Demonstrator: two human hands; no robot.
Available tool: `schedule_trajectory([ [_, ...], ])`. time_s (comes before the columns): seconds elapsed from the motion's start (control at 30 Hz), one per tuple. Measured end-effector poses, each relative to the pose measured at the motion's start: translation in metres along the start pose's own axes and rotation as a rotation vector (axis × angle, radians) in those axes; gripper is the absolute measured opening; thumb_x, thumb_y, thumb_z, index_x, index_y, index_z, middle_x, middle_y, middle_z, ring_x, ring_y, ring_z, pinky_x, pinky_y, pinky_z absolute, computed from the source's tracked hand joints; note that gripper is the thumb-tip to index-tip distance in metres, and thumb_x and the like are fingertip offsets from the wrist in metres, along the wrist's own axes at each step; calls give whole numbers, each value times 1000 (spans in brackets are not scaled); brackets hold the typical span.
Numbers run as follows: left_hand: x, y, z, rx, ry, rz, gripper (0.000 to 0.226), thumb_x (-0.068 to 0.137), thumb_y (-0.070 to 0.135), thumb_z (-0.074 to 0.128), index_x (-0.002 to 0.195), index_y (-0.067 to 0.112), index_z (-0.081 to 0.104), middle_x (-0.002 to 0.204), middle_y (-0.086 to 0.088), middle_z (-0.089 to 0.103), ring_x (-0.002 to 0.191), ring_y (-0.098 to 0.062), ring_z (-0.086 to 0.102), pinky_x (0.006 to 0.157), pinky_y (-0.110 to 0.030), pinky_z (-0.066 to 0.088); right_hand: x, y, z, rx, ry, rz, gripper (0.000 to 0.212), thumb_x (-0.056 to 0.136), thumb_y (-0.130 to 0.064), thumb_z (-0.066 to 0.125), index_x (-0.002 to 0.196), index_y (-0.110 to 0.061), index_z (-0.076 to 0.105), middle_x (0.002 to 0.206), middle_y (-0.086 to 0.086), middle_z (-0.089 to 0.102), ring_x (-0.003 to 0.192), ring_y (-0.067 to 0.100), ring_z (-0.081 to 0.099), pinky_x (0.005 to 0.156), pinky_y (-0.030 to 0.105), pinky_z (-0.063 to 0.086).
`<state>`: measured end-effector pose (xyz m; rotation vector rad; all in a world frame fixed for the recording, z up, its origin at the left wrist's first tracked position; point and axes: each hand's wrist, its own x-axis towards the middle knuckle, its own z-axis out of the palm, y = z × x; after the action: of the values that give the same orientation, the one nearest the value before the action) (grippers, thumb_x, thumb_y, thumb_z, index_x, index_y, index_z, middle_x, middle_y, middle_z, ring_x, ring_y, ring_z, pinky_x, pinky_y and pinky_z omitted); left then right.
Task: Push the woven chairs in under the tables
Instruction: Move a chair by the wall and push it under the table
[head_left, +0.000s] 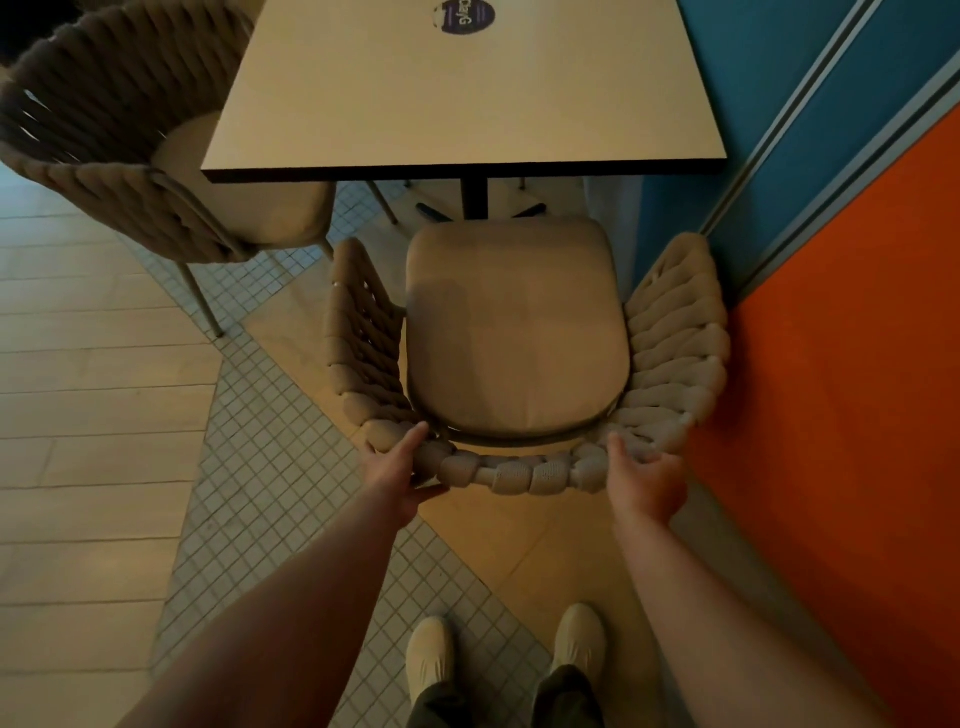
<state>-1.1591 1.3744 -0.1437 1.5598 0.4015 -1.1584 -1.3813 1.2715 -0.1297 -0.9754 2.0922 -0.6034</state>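
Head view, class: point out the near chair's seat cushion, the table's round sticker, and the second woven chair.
Seat cushion (514, 332): head view, middle of its top.
Round sticker (467, 15): head view, its centre.
Second woven chair (104, 104): head view, woven backrest.

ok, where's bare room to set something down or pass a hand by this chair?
Free: tabletop, bare up to the sticker at its far edge; seat cushion; tiled floor between woven chair and second chair. Crowded: its wall-side arm sits close to the wall; left hand and right hand grip the back rim.

Chunky rope-woven chair (524, 475) with matt cloth cushion (514, 332); smooth matt tabletop (447, 93).
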Motion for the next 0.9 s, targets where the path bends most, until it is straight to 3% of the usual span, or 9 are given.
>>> schedule_trajectory([
  [0.1, 0, -7, 3, 31, -20, -17, 85, 82, 14, 81, 144, 35, 27, 122, -15, 55, 106, -45, 65, 80, -65, 58, 5, 4, 8, 249, -39, 426, 80, 77, -30, 84, 137, -4, 37, 134, 24, 53, 114, 41, 59, 92, 46, 53],
  [0.2, 2, -11, 8, 52, -5, -12, 95, 82, 4, 79, 148, 34, 19, 119, -18, 56, 100, -42, 67, 70, -60, 60, 12, 7, 11, 544, -255, 582, 67, 78, -19, 84, 132, -10, 46, 120, 17, 57, 93, 33, 63, 78, 55, 59],
  [0.27, 7, -13, 11, 75, 28, -2, 95, 81, -2, 76, 148, 32, 18, 128, -21, 53, 99, -42, 66, 59, -55, 61, 24, 12, 15, 606, -388, 608, 62, 78, -14, 83, 132, -15, 51, 120, 17, 60, 99, 39, 62, 67, 62, 58],
  [0.33, 11, -11, 14, 100, 43, -9, 88, 80, -3, 76, 145, 27, 25, 133, -24, 51, 99, -44, 66, 54, -50, 60, 32, 13, 21, 618, -433, 602, 58, 81, -8, 77, 133, -20, 54, 124, 17, 63, 101, 40, 63, 59, 58, 58],
  [0.53, 24, 9, 30, 123, 8, 17, 62, 84, -6, 70, 132, 14, 35, 118, -24, 57, 92, -42, 67, 55, -55, 61, 47, -1, 37, 633, -419, 539, 52, 86, 1, 66, 133, -16, 54, 123, 16, 64, 99, 35, 64, 58, 49, 56],
  [0.77, 41, 22, 48, 129, 7, 37, 83, 80, 0, 77, 142, 23, 27, 130, -26, 52, 94, -46, 68, 57, -53, 60, 68, -12, 49, 637, -408, 521, 54, 87, -3, 68, 136, -17, 50, 128, 20, 58, 108, 42, 60, 47, 52, 55],
  [0.9, 36, 20, 48, 115, 2, 38, 94, 82, 1, 76, 150, 28, 17, 131, -24, 49, 94, -44, 68, 59, -55, 61, 66, -12, 47, 621, -411, 514, 53, 86, -3, 69, 135, -15, 52, 128, 21, 58, 107, 44, 60, 49, 56, 56],
])
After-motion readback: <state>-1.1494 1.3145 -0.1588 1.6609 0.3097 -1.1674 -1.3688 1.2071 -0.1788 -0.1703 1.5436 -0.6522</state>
